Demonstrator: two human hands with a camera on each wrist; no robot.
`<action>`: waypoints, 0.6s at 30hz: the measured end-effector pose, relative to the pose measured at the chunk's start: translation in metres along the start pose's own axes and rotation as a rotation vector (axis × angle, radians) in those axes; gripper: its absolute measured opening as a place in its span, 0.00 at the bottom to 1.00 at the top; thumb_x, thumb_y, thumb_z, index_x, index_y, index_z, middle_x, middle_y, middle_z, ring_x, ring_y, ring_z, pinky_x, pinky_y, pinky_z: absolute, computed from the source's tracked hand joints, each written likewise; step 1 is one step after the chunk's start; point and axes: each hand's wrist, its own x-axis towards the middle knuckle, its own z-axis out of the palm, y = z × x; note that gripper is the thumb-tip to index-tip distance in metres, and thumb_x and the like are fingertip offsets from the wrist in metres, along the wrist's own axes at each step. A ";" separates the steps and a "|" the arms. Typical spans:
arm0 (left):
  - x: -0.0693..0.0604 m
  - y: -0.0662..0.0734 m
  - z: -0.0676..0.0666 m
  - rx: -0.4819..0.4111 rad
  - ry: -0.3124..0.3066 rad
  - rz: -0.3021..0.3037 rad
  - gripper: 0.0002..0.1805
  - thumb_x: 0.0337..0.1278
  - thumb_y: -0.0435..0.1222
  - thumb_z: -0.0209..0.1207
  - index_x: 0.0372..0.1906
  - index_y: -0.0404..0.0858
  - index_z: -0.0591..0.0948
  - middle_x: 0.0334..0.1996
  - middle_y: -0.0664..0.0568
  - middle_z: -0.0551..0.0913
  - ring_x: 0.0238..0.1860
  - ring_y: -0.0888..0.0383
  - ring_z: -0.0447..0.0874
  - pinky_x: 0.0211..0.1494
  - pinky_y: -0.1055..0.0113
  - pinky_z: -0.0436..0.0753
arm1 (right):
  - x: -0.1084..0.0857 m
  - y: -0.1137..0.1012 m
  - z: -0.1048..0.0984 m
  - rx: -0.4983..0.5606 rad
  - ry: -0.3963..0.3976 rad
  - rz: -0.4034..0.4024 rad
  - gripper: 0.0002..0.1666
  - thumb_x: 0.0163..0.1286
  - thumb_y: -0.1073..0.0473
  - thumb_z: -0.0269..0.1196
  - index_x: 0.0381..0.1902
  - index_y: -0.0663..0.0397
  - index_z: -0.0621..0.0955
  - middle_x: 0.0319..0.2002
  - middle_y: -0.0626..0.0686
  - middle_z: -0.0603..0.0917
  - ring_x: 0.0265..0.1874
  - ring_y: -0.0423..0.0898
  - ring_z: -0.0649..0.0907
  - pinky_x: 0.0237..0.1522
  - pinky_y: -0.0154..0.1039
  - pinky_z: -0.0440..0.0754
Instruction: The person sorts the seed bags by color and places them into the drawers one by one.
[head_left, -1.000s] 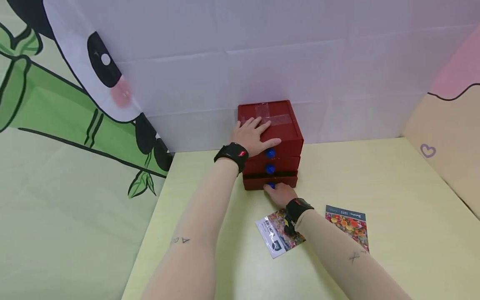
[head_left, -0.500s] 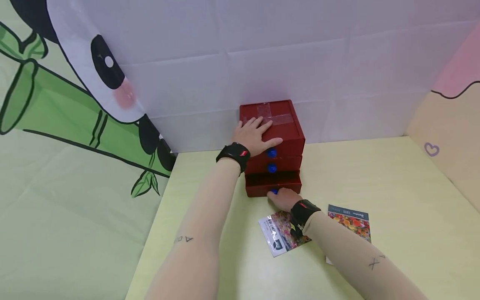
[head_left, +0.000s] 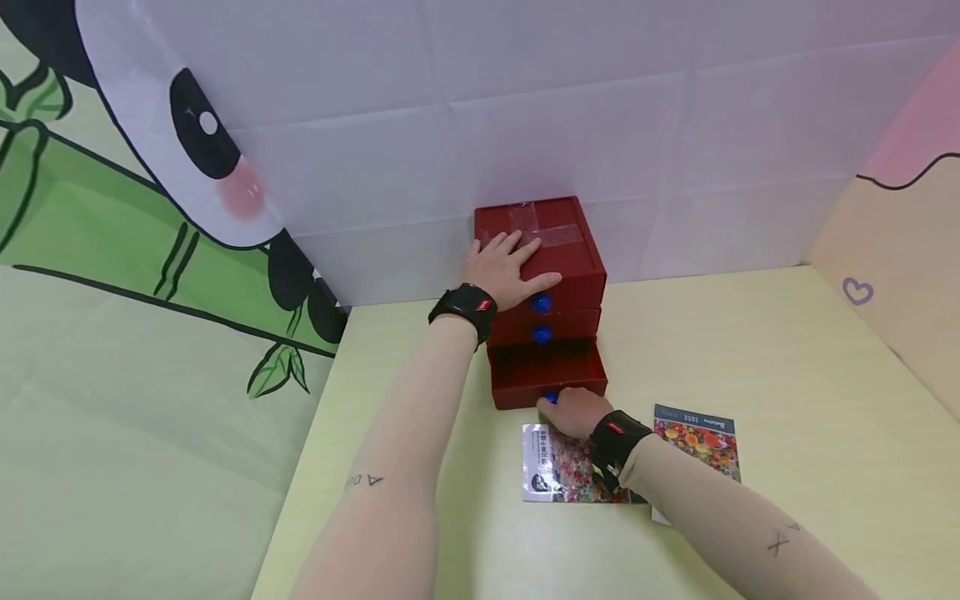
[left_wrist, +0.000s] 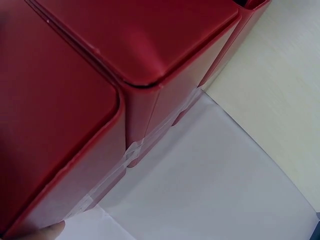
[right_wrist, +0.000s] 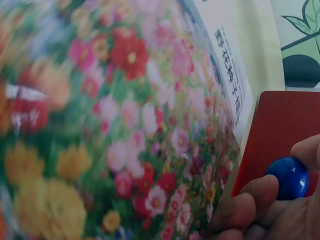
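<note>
A dark red chest of drawers with blue round knobs stands against the back wall, clear tape across its top. Its bottom drawer is pulled out, and the inside I can see looks bare. My right hand pinches that drawer's blue knob between thumb and fingers. On the chest's top lies my left hand, fingers spread and straight. Under my right wrist is a flower-printed seed packet, which looms large in the right wrist view.
A second flower packet with a dark header lies to the right, partly behind my right forearm. The pale table meets a cloth wall behind the chest. Printed cloth hangs at the left.
The bottom drawer has slid out towards me, with my right hand on its knob. The packet beneath my wrist has turned and shifted slightly. My left hand stays on the top.
</note>
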 end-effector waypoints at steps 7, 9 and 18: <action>0.000 0.003 -0.002 -0.006 0.006 0.005 0.46 0.54 0.75 0.33 0.76 0.59 0.53 0.76 0.53 0.52 0.75 0.51 0.45 0.74 0.44 0.44 | -0.011 0.001 0.003 -0.018 -0.001 -0.013 0.31 0.72 0.43 0.48 0.11 0.51 0.74 0.11 0.48 0.68 0.15 0.46 0.71 0.21 0.38 0.67; 0.000 0.003 -0.002 -0.002 0.006 0.004 0.46 0.54 0.75 0.33 0.76 0.59 0.53 0.76 0.54 0.51 0.75 0.51 0.45 0.74 0.44 0.44 | -0.013 0.002 0.004 -0.029 -0.004 -0.018 0.31 0.72 0.43 0.48 0.11 0.51 0.74 0.11 0.48 0.68 0.15 0.45 0.71 0.22 0.38 0.68; 0.003 0.002 0.001 0.002 0.009 0.000 0.47 0.53 0.76 0.32 0.76 0.60 0.52 0.76 0.54 0.51 0.75 0.52 0.45 0.74 0.44 0.43 | -0.021 0.006 0.004 -0.094 0.000 -0.064 0.32 0.72 0.42 0.49 0.09 0.50 0.71 0.10 0.48 0.67 0.14 0.45 0.70 0.23 0.39 0.68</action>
